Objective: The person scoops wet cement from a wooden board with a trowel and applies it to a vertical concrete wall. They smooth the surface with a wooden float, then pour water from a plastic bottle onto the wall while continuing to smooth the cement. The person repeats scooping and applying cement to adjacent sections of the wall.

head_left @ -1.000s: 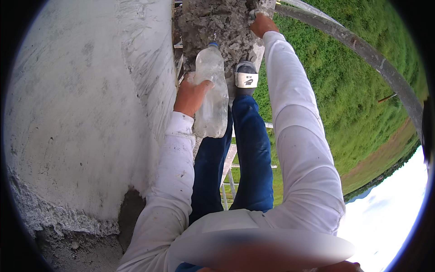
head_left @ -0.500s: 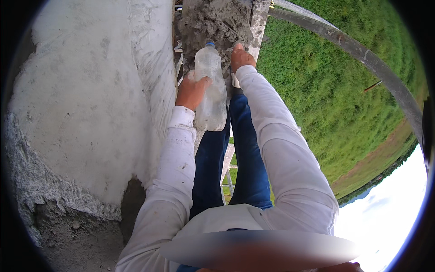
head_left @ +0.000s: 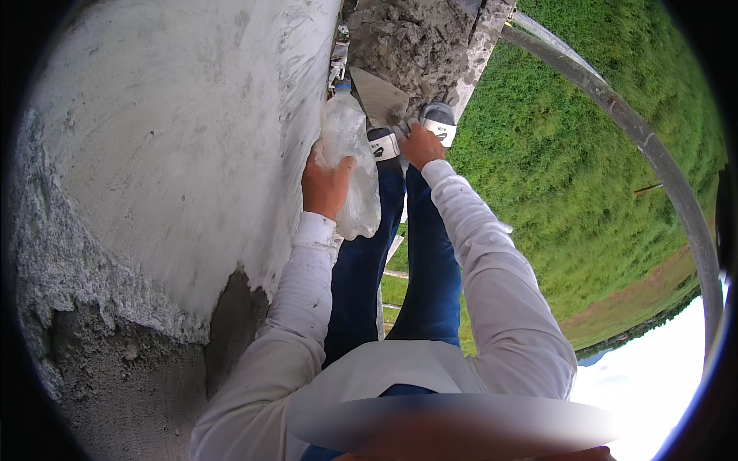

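A large clear plastic bottle (head_left: 355, 192) with a blue cap stands out in front of my legs, close to the wall. My left hand (head_left: 324, 186) is wrapped round its side, thumb across the front. How much liquid it contains, I cannot make out. My right hand (head_left: 421, 146) is closed on the handle of a trowel, low between my feet. The trowel's flat, pointed grey blade (head_left: 379, 98) reaches left toward the bottle's neck. Wet grey mortar (head_left: 411, 42) lies heaped on the board just beyond the blade.
On my left rises a pale plastered wall (head_left: 177, 138), with rough grey patches low down. My sandals (head_left: 440, 115) stand on the narrow plank at the mortar's near edge. A curved metal pipe (head_left: 630, 115) runs along the right, above grass far below.
The bottle has shifted nearer the wall in my left hand. My right hand has come back toward my feet, and the trowel blade now shows. The view has swung slightly.
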{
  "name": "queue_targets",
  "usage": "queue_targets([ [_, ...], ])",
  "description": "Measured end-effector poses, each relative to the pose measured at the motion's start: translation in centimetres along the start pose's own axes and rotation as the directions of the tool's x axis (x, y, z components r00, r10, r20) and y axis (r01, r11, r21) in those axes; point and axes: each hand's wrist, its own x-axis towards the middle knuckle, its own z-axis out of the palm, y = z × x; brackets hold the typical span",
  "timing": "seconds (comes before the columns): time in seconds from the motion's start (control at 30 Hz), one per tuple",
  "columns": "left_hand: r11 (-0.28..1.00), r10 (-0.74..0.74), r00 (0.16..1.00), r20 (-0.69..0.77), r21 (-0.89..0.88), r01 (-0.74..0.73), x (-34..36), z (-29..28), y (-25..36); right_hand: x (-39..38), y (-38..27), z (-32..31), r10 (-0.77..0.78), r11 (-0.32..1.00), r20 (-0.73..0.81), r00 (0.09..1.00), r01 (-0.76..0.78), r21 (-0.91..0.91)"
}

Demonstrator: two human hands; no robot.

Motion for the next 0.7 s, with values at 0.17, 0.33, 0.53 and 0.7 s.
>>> queue_targets([
  [0.17,0.999,-0.044,0.999,0.026,-0.009,0.044,-1.7,-0.9,-0.9,4.7,-3.9,4.2,-0.021,0.995,0.096,0.995,0.011,0.098],
  [0.33,0.999,-0.051,0.997,0.053,-0.01,0.051,-1.1,-0.2,-2.4,10.6,-7.7,1.5,0.027,0.953,0.075,0.997,-0.048,0.298],
  [0.53,1.0,0.008,0.996,0.089,-0.025,-0.006,-0.7,0.1,-2.5,11.7,-9.9,-1.4,0.107,0.757,0.057,0.993,-0.118,0.642],
  [0.7,0.998,0.023,0.996,0.085,0.06,-0.029,-0.1,-0.2,-2.4,10.5,-8.2,-3.3,0.064,0.672,0.015,0.998,-0.054,0.739],
])
